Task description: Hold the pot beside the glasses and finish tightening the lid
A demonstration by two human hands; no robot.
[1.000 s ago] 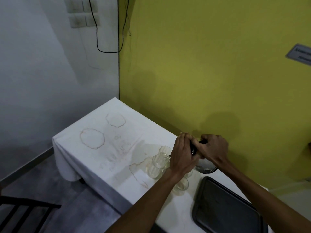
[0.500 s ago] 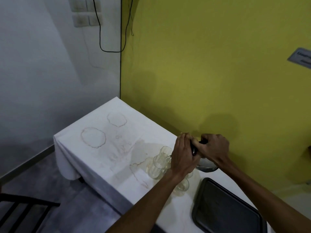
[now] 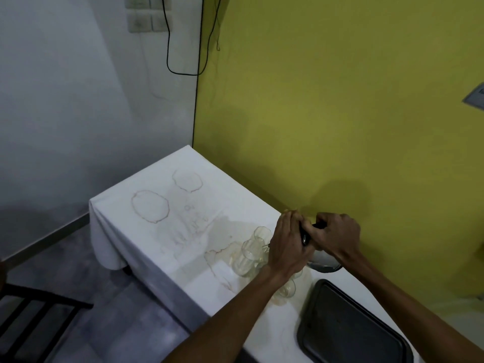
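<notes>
I see left grip (image 3: 286, 244) and right grip (image 3: 337, 237) both curled round black handle (image 3: 305, 238) | kettle (image 3: 323, 262) on desk (image 3: 157, 239); glasses (image 3: 248, 255) beside

Over the last second we see almost nothing move: our left hand (image 3: 286, 244) and right hand (image 3: 336, 235) have kept their joint grip on the dark handle (image 3: 305, 238), only our view tilting a little lower.

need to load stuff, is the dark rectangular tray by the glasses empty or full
Empty, as far as it shows: the dark rectangular tray has a bare surface, with the clear drinking glasses standing on the white tablecloth beside it. Its near corner is out of frame.
</notes>
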